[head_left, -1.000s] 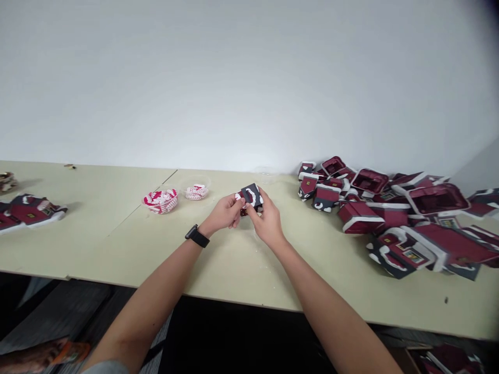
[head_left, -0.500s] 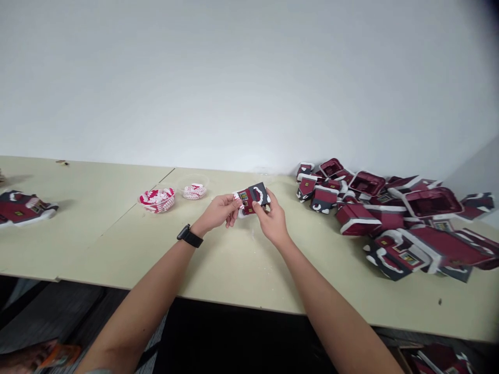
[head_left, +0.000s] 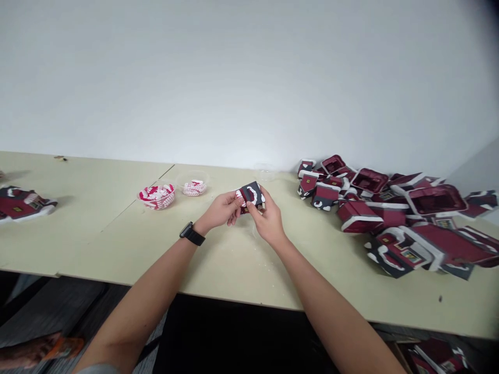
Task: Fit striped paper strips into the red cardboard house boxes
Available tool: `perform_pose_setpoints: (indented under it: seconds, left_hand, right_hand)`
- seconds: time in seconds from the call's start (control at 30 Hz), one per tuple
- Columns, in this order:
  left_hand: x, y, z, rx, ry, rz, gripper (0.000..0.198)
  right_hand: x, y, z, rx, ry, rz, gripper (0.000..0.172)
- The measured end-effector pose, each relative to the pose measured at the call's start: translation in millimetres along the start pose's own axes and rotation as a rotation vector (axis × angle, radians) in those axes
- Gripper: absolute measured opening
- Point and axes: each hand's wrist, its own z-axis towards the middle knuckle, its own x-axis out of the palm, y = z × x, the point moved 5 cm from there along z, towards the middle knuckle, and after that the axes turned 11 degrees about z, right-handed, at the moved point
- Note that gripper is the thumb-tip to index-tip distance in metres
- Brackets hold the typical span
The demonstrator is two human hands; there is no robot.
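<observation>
Over the table's middle, a small model house (head_left: pixel 253 193), dark red with a grey roof and white snow-like trim, is held between my two hands. My left hand (head_left: pixel 222 210), with a black watch on its wrist, grips the house's left end. A red-and-white striped piece (head_left: pixel 239 196) shows at those fingertips, resting against the house front; whether it is fixed there I cannot tell. My right hand (head_left: pixel 268 219) is closed round the right side, thumb on the roof's lower edge. My fingers hide part of the house's walls.
Two clear bowls of striped pieces, a fuller bowl (head_left: pixel 156 196) and a smaller bowl (head_left: pixel 194 188), stand left of my hands. A heap of similar houses (head_left: pixel 390 208) covers the right side. Another house (head_left: pixel 25 202) lies far left. Below left, a person's foot (head_left: pixel 31 353) shows.
The house has turned in my hands, so its roof faces me more and less of its windowed front shows. Both hands keep their hold on it.
</observation>
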Motion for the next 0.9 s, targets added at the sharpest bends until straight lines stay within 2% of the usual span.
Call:
perform_pose_setpoints:
  seconds: [0.23,0.9]
  left_hand:
    - [1.9,-1,-1,0.012,0.011,0.031,0.058]
    - [0.4,3,-1,0.012,-0.093,0.126,0.047]
  right_hand:
    - [-1,-4,-1,-0.01,0.019,-0.018,0.067]
    - [-4,-10,-1,-0.064,0.018,-0.011,0.067]
